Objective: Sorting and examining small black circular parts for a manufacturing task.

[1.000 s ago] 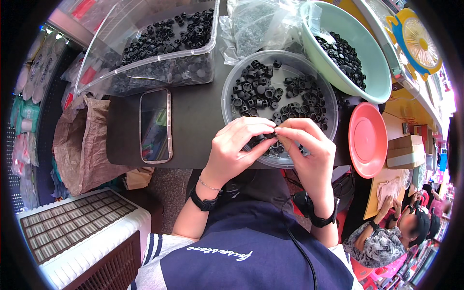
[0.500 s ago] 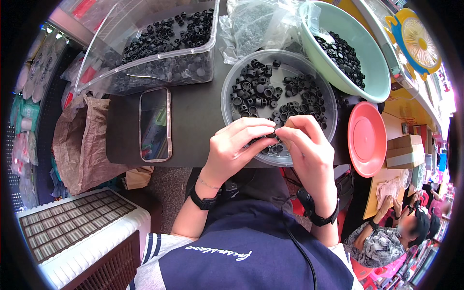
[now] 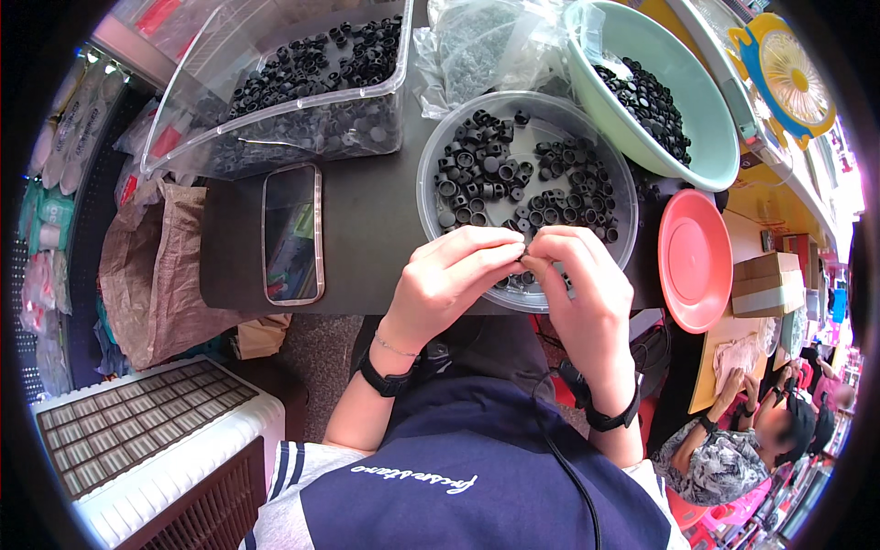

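Over the near rim of a round clear tub [image 3: 429, 156], my left hand [image 3: 451, 275] and my right hand [image 3: 587, 284] meet fingertip to fingertip. Both are closed in a pinch on a small black part [image 3: 523, 256], mostly covered by the fingers, so its exact shape does not show. Beneath and beyond them, the tub holds many small black plastic caps and ring-shaped pieces [image 3: 490, 165] in loose groups. Each wrist wears a black band.
A clear bin [image 3: 275, 137] of black rings stands back left, beside a clear rectangular lid or tray [image 3: 293, 234]. Behind the tub lie plastic bags [image 3: 486, 50]. A mint basin [image 3: 720, 137] of black parts and a red plate [image 3: 697, 261] stand right. Another person [image 3: 733, 458] sits far right.
My fingertips have shifted slightly around the small part, and the right-hand fingers have drawn in closer. The tub and other containers look the same.
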`<state>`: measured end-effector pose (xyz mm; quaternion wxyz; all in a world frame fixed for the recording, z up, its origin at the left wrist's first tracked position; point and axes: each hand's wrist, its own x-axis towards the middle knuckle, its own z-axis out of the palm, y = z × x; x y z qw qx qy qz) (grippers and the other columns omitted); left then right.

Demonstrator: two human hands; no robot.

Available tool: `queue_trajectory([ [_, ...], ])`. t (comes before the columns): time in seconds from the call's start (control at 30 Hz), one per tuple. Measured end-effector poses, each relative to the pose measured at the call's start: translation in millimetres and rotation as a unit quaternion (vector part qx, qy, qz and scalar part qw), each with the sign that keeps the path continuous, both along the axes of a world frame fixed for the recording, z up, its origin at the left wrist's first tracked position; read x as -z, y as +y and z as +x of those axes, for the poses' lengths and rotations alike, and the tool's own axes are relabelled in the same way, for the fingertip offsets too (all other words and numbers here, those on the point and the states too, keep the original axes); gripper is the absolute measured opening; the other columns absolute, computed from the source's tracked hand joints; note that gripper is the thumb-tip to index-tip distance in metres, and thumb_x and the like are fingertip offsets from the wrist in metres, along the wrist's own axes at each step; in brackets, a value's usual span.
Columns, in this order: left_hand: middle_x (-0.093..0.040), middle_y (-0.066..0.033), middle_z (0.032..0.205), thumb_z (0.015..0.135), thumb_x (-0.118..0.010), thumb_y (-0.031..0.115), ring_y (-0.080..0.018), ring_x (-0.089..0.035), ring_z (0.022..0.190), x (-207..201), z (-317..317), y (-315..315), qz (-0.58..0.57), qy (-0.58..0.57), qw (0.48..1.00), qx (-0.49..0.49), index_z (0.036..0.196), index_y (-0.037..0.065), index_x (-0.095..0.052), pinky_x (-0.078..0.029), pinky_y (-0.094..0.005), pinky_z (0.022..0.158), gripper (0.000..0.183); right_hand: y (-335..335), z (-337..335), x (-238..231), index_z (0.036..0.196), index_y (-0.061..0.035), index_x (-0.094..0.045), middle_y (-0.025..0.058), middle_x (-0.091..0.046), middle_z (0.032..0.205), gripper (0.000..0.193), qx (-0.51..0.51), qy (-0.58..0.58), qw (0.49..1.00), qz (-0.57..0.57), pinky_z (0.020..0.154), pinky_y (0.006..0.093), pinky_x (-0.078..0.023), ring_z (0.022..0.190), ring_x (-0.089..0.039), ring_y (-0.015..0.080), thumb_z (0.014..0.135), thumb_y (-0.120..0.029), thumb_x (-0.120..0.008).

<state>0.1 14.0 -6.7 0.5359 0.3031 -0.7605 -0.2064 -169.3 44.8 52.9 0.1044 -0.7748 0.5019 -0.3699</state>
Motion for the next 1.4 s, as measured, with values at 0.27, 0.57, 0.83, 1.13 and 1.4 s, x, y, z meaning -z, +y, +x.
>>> queue_trajectory([
  [0.27, -0.074, -0.0100, 0.101, 0.074, -0.083, 0.000, -0.0235, -0.073, 0.088, -4.8, -2.8, 1.9, 0.007, 0.005, 1.000, -0.012, 0.101, 0.004, -0.074, -0.061, -0.0319, 0.076, 0.028, -1.8, -11.3, 1.7, 0.092, 0.0005, -0.069, 0.0072, -0.071, 0.093, 0.014, -0.011, -0.247, 0.957, 0.149, 0.078, 0.0263, -0.057, 0.086, -0.070, 0.0146, 0.081, 0.008, -0.073],
  [0.57, -0.074, -0.0080, 0.102, 0.077, -0.081, 0.001, -0.0227, -0.073, 0.088, -2.6, -1.2, 0.3, 0.005, 0.009, 1.000, -0.018, 0.102, 0.006, -0.073, -0.061, -0.0317, 0.075, 0.026, -2.4, -13.1, 10.9, 0.095, 0.0015, -0.071, 0.0087, -0.069, 0.106, 0.016, -0.039, -0.374, 0.899, 0.226, 0.084, 0.0275, -0.057, 0.095, -0.068, 0.0149, 0.081, 0.008, -0.075],
  [0.83, -0.074, -0.0096, 0.100, 0.076, -0.084, 0.005, -0.0230, -0.073, 0.088, -4.2, -0.1, 0.4, 0.022, 0.009, 0.998, -0.055, 0.099, 0.005, -0.073, -0.060, -0.0318, 0.076, 0.026, -0.4, -10.2, 12.3, 0.100, -0.0016, -0.069, 0.0116, -0.071, 0.113, 0.019, -0.037, -0.219, 0.963, 0.154, 0.083, 0.0297, -0.057, 0.094, -0.071, 0.0185, 0.083, 0.003, -0.075],
  [1.13, -0.074, -0.0079, 0.099, 0.076, -0.084, 0.007, -0.0211, -0.073, 0.086, -5.2, -1.8, 2.0, 0.015, 0.009, 0.999, -0.039, 0.098, 0.007, -0.072, -0.060, -0.0302, 0.072, 0.025, 0.0, -8.3, 12.1, 0.114, 0.0006, -0.068, 0.0112, -0.070, 0.113, 0.033, 0.005, -0.276, 0.954, 0.120, 0.083, 0.0260, -0.057, 0.095, -0.069, 0.0126, 0.082, 0.010, -0.073],
  [1.4, -0.073, -0.0081, 0.100, 0.076, -0.085, 0.007, -0.0190, -0.073, 0.083, -4.2, -1.6, 1.5, 0.028, 0.020, 0.999, -0.041, 0.097, 0.007, -0.072, -0.060, -0.0287, 0.070, 0.025, 0.4, -5.4, 13.5, 0.105, 0.0007, -0.073, 0.0134, -0.069, 0.113, 0.028, -0.013, -0.334, 0.937, 0.102, 0.085, 0.0275, -0.057, 0.097, -0.069, 0.0170, 0.079, 0.011, -0.075],
])
